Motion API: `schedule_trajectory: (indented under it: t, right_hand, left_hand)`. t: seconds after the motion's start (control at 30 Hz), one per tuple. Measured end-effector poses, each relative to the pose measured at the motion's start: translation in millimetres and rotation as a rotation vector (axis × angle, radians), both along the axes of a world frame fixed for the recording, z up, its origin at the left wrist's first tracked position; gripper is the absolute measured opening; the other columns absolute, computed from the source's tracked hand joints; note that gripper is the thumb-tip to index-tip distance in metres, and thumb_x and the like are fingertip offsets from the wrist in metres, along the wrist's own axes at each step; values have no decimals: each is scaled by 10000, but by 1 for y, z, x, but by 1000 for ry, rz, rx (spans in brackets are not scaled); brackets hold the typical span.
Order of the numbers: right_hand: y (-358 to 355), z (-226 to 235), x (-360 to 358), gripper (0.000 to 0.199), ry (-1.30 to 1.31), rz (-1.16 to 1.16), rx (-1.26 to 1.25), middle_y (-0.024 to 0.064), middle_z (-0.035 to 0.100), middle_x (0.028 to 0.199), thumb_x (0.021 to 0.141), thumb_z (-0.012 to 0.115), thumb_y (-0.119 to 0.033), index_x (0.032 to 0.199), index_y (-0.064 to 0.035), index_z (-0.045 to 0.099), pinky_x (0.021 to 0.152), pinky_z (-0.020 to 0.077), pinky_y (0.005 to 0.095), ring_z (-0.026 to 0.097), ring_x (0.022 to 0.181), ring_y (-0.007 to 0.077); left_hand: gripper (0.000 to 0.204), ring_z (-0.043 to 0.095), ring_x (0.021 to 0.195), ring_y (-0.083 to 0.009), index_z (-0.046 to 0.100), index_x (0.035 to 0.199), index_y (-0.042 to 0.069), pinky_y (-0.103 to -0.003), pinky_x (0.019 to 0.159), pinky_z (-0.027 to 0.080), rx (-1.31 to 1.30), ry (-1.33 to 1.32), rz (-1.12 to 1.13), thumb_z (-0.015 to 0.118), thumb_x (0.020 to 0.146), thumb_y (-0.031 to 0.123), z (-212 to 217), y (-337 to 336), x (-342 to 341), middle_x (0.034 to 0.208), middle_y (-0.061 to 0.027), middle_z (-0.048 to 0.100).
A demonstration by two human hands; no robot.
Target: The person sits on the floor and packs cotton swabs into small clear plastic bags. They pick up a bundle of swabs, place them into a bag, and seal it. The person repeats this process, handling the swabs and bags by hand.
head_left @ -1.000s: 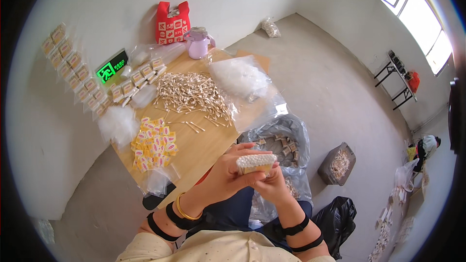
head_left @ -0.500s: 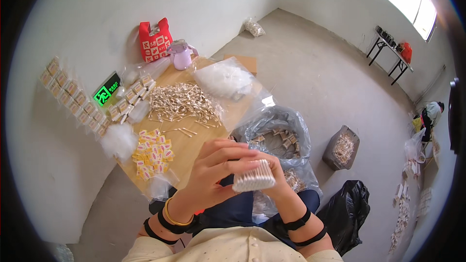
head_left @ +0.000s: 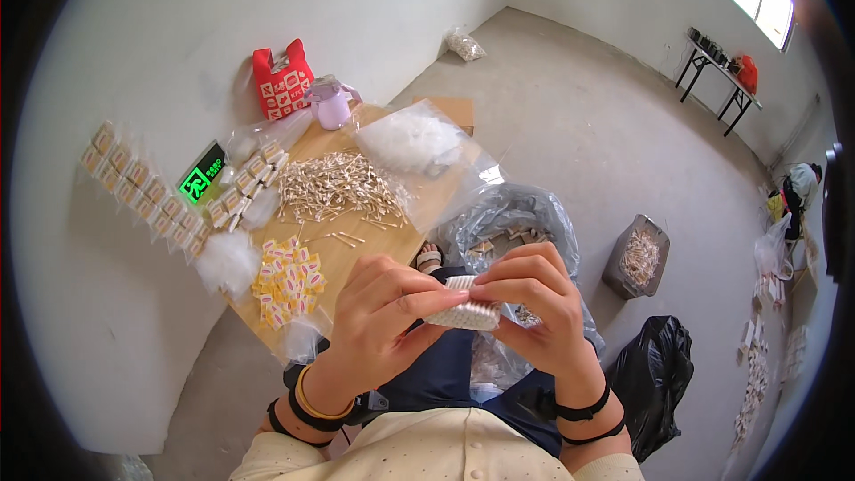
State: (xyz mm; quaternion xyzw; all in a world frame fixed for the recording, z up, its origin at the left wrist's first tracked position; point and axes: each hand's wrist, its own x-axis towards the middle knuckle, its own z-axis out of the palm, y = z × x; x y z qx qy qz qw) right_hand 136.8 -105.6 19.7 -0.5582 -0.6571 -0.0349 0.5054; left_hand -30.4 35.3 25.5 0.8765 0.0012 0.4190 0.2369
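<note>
Over my lap I hold a bundle of cotton swabs [head_left: 465,315], its white tips facing me. My left hand [head_left: 381,313] grips the bundle's left side, fingers along the top and thumb beneath. From the right, my right hand [head_left: 537,300] pinches the same bundle with its fingertips on top and thumb lower down. On the wooden table [head_left: 343,258] in front lies a heap of loose cotton swabs [head_left: 337,187]. Nearer me is a pile of small yellow and white packets [head_left: 288,281]. A large clear plastic bag [head_left: 557,223] stands open beyond my right hand, with small packs inside.
Packed swab bundles [head_left: 142,189] line the table's left end. A lit green sign [head_left: 202,174], a lilac flask [head_left: 332,109], a red bag [head_left: 283,80] and clear plastic film [head_left: 410,142] lie behind. Rightward are a grey bin [head_left: 613,269] of swabs, a black bag [head_left: 655,383] and another person [head_left: 797,191].
My right hand has come up from beneath the bundle to its right side, fingers now on top. The bundle has moved slightly up and left, and the view has shifted a little.
</note>
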Motion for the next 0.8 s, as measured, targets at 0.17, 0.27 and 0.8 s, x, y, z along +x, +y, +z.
schedule_trajectory:
  t: [0.17, 0.27, 0.8]
  right_hand:
    - [-6, -1, 0, 367, 21, 8, 39, 34, 675, 990, 665, 733, -15, 1019, -109, 713, 831, 469, 368, 597, 945, 251]
    - [-8, -1, 0, 353, 57, 21, 33, 31, 677, 977, 669, 743, -28, 1010, -109, 714, 824, 468, 365, 599, 940, 248]
    - [-24, 5, -1, 334, 41, 41, 71, -7, 673, 1001, 674, 791, -113, 999, -120, 714, 800, 467, 337, 603, 920, 221]
  left_hand:
    - [326, 613, 761, -194, 705, 936, 120, -317, 714, 437, -92, -31, -64, 852, 646, 96, 6, -5, 0, 881, -16, 681]
    - [333, 632, 796, -186, 699, 962, 144, -320, 756, 440, -102, -25, -83, 838, 661, 104, 6, -8, 0, 914, 2, 686]
    - [216, 682, 815, -162, 701, 925, 154, -315, 723, 419, 58, -20, -112, 810, 755, 232, 11, -15, 6, 912, 18, 720]
